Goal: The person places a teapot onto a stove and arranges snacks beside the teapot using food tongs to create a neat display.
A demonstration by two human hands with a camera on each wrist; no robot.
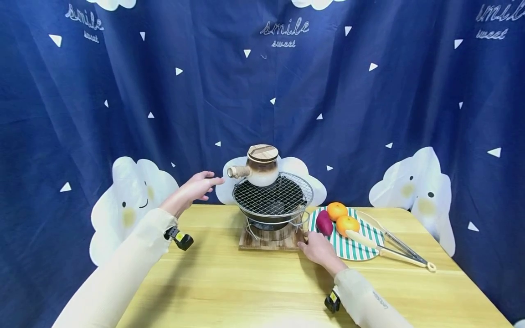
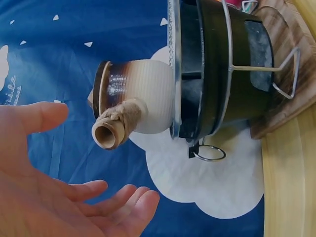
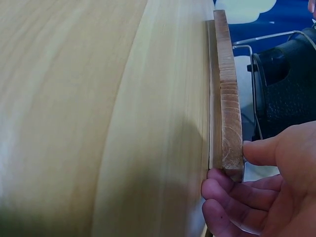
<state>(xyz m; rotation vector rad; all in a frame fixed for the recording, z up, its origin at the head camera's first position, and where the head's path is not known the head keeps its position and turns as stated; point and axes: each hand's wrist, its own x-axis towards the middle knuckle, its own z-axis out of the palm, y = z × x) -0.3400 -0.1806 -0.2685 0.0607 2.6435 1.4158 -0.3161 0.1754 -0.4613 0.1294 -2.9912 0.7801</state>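
A brown-and-white ceramic pot [image 1: 262, 166] with a wooden lid stands on the wire grill of a small black stove [image 1: 272, 198]. Its stubby side handle [image 2: 116, 126] points left. My left hand [image 1: 205, 182] is open in the air just left of that handle, fingers spread, touching nothing. In the left wrist view the left hand [image 2: 101, 155] shows an open palm below the handle. The stove sits on a wooden board [image 1: 268, 241]. My right hand [image 1: 316, 248] pinches the board's near right corner [image 3: 229, 158], thumb on top, fingers at the edge.
A green-striped plate [image 1: 361, 250] to the right carries two oranges [image 1: 342, 218] and a purple sweet potato [image 1: 324, 222]. Tongs [image 1: 393, 248] lie across the plate's right side. The wooden table [image 1: 246, 287] ends at a blue curtain [image 1: 262, 91] behind.
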